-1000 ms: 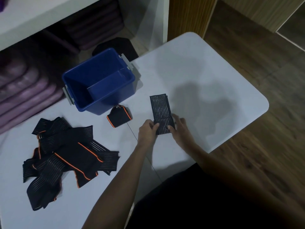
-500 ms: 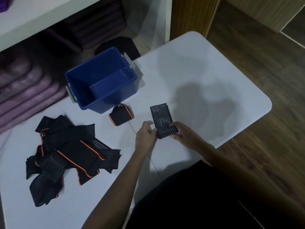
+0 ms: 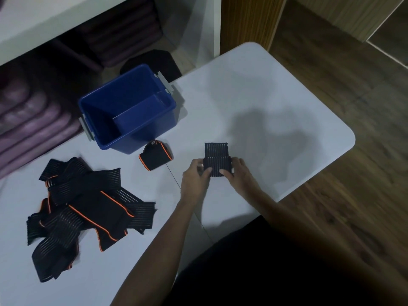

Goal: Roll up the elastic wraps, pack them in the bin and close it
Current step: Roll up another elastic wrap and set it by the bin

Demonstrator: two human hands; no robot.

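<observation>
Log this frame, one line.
step: rolling | both hands: left hand, right hand grip wrap | bin: open | rolled wrap: on table

**Both hands pinch the roll from its two sides**

The left hand [image 3: 195, 176] is at the left end of the partly rolled wrap [image 3: 217, 160], fingers curled over its top and thumb on the near side. The right hand [image 3: 239, 173] holds the right end in the same way, thumb pressed on the front. Both forearms are bare and reach forward from the body, coming closer together toward the wrists.
</observation>
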